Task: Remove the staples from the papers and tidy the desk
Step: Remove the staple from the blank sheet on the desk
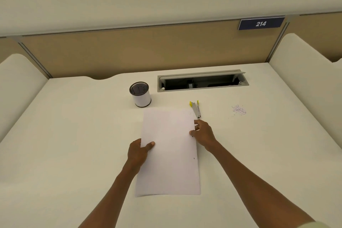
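White papers [169, 152] lie mid-desk [74, 135] between two hands: left hand [137, 152] pinches the left edge, thumb on top; right hand [202, 133] pinches the right edge. One staple remover [195, 109], one cup [140, 94], one staple pile [239, 109] sit beyond.

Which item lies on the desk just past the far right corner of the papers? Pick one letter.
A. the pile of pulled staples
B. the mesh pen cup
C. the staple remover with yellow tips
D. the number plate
C: the staple remover lies by the far right corner of the papers, just beyond the right hand; the pen cup stands off the far left corner and the staple pile lies farther right.
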The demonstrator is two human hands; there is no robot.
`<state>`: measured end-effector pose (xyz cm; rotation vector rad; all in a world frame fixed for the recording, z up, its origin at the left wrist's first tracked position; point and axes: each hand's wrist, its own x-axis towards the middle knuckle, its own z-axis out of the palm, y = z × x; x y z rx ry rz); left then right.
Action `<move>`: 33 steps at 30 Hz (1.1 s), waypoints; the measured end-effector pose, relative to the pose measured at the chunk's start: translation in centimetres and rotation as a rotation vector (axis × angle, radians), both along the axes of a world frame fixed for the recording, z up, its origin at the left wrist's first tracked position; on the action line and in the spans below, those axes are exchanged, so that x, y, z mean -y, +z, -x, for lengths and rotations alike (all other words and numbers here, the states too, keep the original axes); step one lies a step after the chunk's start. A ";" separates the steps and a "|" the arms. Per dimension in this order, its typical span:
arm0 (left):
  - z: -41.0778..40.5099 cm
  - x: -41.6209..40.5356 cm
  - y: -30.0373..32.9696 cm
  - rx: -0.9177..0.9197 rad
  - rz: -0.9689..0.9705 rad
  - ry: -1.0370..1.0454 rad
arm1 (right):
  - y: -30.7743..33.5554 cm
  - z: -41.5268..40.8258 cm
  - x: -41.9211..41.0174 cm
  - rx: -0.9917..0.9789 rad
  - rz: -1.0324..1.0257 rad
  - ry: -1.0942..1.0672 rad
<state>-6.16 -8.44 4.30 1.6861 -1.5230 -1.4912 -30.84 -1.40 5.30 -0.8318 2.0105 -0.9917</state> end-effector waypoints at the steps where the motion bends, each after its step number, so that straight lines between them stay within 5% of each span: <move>1: 0.2 0.1 -0.4 0.027 0.006 -0.006 | -0.4 0.1 0.1 -0.030 -0.018 0.007; 15: 3.4 0.4 -2.4 0.324 0.326 0.032 | -2.4 2.2 1.7 -0.419 -0.171 0.166; 23: 8.3 0.5 -3.8 0.225 0.661 -0.412 | -1.9 8.1 2.9 -0.753 0.108 0.263; 27: 10.5 1.3 -5.0 0.250 0.776 -0.599 | -1.6 10.0 4.9 -1.017 0.069 0.538; 33: 11.5 2.3 -7.0 0.311 0.808 -0.664 | -1.7 10.6 7.3 -1.111 -0.004 0.794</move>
